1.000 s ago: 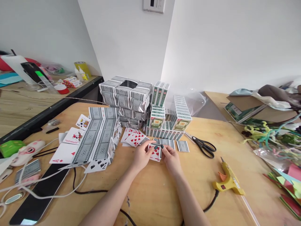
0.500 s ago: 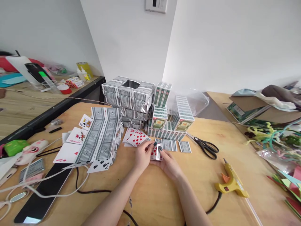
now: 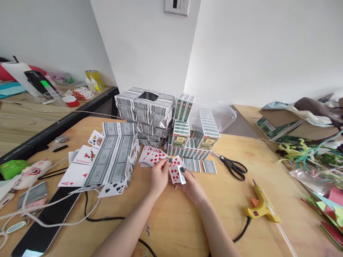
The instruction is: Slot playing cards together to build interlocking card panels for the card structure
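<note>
Brightly, evenly lit, with faint, soft-edged shadows on the pale yellow-brown wooden tabletop (image 3: 166,228). Palest on the smooth white wall (image 3: 262,53) at right, duller on the plain grey-toned wall (image 3: 53,32) at far left. Glares white off the near end of the glossy, flat black panel (image 3: 40,235) and glints along the crumpled clear plastic bag (image 3: 227,116). Stretched and softened toward the edges, blurring the pink and green paper pieces (image 3: 336,195). Sharp enough centrally to show red hearts on the small white playing cards (image 3: 175,175).

Smooth, rectangular red-and-white paper cards (image 3: 174,174) contrast with a pistol-shaped yellow plastic glue gun (image 3: 262,206) and smooth, flat tan wooden desk (image 3: 171,225).
</note>
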The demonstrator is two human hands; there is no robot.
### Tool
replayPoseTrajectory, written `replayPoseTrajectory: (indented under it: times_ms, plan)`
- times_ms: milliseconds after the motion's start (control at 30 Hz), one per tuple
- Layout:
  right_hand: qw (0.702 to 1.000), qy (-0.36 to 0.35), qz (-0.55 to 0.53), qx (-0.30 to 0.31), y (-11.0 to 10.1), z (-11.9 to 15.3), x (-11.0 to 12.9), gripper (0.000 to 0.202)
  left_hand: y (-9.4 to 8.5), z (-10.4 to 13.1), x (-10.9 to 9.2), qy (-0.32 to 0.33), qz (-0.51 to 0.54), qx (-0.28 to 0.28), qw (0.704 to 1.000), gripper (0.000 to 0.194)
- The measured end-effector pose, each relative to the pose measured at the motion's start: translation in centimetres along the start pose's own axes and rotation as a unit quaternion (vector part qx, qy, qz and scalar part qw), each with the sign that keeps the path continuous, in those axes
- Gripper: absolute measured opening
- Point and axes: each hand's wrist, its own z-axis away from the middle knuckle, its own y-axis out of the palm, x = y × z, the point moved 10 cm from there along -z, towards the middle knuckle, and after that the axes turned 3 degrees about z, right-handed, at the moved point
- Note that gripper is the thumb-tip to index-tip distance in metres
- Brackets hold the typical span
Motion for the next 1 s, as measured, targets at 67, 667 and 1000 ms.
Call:
replayPoseTrajectory:
  times_ms: [67,667,1000]
  plan:
    - [1.000,0.000,0.005,0.004,0.1,0.0,0.0,0.024,-0.8,-0.3,0.3,-0.012,0.012,-0.025,1.000,0.027]
    - [0.988,-0.027,-0.133,-0.077,-2.3,0.1,1.5,0.030,-0.7,-0.5,0.7,-0.026,0.109,-0.021,0.993,0.033]
    - [0.992,-0.028,-0.108,-0.058,-1.5,0.1,1.7,0.033,0.2,-0.3,1.1,-0.037,0.096,0.015,0.995,0.033]
